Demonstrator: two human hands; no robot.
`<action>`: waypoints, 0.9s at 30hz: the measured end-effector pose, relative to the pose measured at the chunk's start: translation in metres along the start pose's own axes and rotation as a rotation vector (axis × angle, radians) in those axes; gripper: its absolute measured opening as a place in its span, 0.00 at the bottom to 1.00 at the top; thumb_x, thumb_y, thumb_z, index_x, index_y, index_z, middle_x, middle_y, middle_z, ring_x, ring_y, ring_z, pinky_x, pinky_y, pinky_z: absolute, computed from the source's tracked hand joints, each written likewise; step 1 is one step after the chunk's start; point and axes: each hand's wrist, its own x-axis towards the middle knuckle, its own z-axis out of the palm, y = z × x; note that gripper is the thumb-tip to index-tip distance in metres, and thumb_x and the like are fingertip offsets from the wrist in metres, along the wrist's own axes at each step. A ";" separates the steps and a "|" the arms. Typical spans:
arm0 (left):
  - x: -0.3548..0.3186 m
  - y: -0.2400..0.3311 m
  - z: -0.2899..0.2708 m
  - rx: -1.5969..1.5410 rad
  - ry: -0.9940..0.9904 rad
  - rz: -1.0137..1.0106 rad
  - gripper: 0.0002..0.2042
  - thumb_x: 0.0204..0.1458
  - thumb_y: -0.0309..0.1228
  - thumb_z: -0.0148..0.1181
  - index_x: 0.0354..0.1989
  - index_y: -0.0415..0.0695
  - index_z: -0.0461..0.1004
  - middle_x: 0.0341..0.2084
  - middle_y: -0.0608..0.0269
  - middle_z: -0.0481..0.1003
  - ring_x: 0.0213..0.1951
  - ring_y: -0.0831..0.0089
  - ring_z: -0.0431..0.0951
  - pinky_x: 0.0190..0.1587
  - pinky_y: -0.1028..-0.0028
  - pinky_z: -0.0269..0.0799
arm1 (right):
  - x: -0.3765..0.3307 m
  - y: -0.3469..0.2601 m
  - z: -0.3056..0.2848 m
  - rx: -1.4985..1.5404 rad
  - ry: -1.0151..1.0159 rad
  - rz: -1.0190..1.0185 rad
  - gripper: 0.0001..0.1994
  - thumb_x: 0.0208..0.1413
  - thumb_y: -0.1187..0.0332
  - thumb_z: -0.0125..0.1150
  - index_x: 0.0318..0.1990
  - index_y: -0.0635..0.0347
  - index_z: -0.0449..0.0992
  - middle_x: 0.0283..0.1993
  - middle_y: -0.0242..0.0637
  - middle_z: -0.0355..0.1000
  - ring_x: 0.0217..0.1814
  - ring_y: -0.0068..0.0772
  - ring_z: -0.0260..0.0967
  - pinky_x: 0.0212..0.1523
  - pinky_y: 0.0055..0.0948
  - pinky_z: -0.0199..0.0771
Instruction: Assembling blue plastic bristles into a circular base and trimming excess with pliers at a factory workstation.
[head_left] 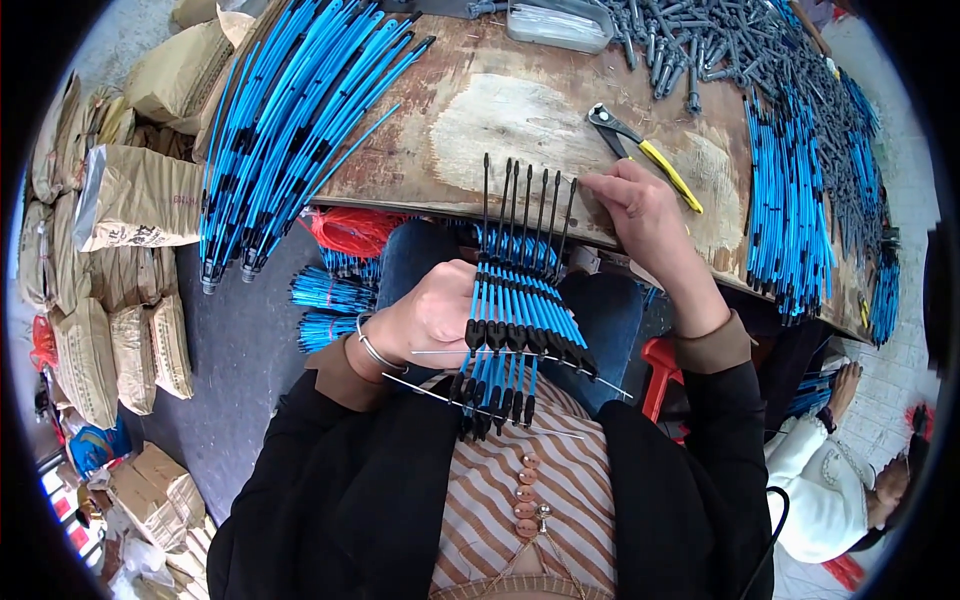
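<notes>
My left hand (440,305) is closed around the side of a fanned set of blue-and-black umbrella ribs (525,300), held over my lap at the table's edge. Thin black rods with small tips stick up from the set toward the table. Near its lower end, thin metal wires (410,382) run crosswise by the black joints. My right hand (645,205) is raised over the table edge, thumb and forefinger pinched beside the tip of the rightmost black rod. Whether anything sits between those fingertips is too small to tell.
Yellow-handled nippers (655,160) lie on the wooden table (400,150) beyond my right hand. Bundles of blue ribs (300,110) stand left, with more (785,220) right. A clear box (560,25) and grey plastic parts (690,50) lie behind. Another person (825,490) sits at right.
</notes>
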 end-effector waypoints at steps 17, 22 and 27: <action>-0.005 -0.007 -0.001 -0.029 0.003 0.005 0.10 0.44 0.27 0.54 0.35 0.37 0.75 0.28 0.57 0.76 0.20 0.59 0.68 0.26 0.69 0.65 | 0.007 0.006 -0.001 0.019 -0.056 -0.009 0.09 0.49 0.79 0.57 0.38 0.63 0.78 0.29 0.32 0.69 0.26 0.29 0.65 0.28 0.24 0.66; -0.002 -0.004 -0.002 -0.008 0.011 0.017 0.10 0.45 0.27 0.54 0.35 0.38 0.75 0.28 0.57 0.76 0.20 0.59 0.69 0.27 0.69 0.66 | 0.016 -0.007 -0.002 -0.242 -0.106 -0.118 0.13 0.46 0.80 0.57 0.41 0.61 0.76 0.31 0.33 0.70 0.26 0.34 0.67 0.29 0.27 0.67; -0.006 -0.005 0.002 0.053 0.006 -0.023 0.10 0.45 0.27 0.54 0.34 0.38 0.76 0.30 0.57 0.77 0.22 0.59 0.71 0.28 0.69 0.67 | 0.025 -0.024 -0.012 -0.355 -0.154 -0.300 0.14 0.45 0.80 0.56 0.42 0.58 0.73 0.34 0.35 0.69 0.29 0.39 0.68 0.31 0.32 0.69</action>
